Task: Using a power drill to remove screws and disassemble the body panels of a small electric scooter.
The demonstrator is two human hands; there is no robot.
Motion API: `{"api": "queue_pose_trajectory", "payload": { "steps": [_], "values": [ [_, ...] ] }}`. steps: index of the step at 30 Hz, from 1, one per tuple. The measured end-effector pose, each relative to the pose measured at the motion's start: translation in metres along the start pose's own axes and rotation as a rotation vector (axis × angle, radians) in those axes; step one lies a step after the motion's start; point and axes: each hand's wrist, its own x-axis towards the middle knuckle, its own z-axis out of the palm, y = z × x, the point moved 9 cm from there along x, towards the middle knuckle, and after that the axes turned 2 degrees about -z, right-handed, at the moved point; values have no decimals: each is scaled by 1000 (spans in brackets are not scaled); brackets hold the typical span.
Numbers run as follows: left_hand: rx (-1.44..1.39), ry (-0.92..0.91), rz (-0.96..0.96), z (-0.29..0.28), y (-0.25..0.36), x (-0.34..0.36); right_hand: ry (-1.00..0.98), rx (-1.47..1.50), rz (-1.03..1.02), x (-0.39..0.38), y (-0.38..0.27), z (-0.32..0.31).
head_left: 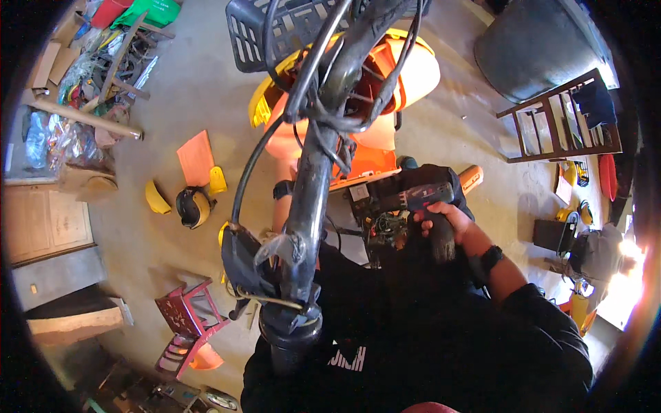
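My right hand (446, 219) is wrapped round the grip of a dark cordless drill (425, 197), whose front end points left. Below the drill's nose lies a clump of wires and small parts (387, 228), close to my lap. My left hand (286, 169) reaches up to an orange plastic body panel (368, 169). Its fingers are hidden behind a black metal tube (318, 172), so I cannot tell whether they grip the panel. Black cables (256, 162) wind around this tube, which crosses the middle of the view.
A black plastic basket (251, 34) sits at the top. Yellow and orange panels (196, 160) lie on the floor to the left, near a red chair (193, 316). A wooden rack (558, 124) and a large dark tub (537, 48) stand at right. Clutter fills the far left.
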Motion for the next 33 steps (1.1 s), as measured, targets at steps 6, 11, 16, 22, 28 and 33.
{"api": "queue_pose_trajectory", "payload": {
  "steps": [6,11,16,22,28,33],
  "values": [
    [-38,-15,134,39,41,57,35,-2,32,-5,0,11],
    [-94,-8,246,73,94,113,41,-75,-48,-8,-8,15],
    [-110,15,301,95,123,154,3,-59,-44,-5,-5,14],
    [-106,31,323,110,138,176,20,-28,31,-2,1,1],
    [-96,25,323,108,149,167,58,-58,22,-5,-1,-2],
    [-28,53,236,51,74,96,78,-84,-6,-5,-3,2]
  ]
}}
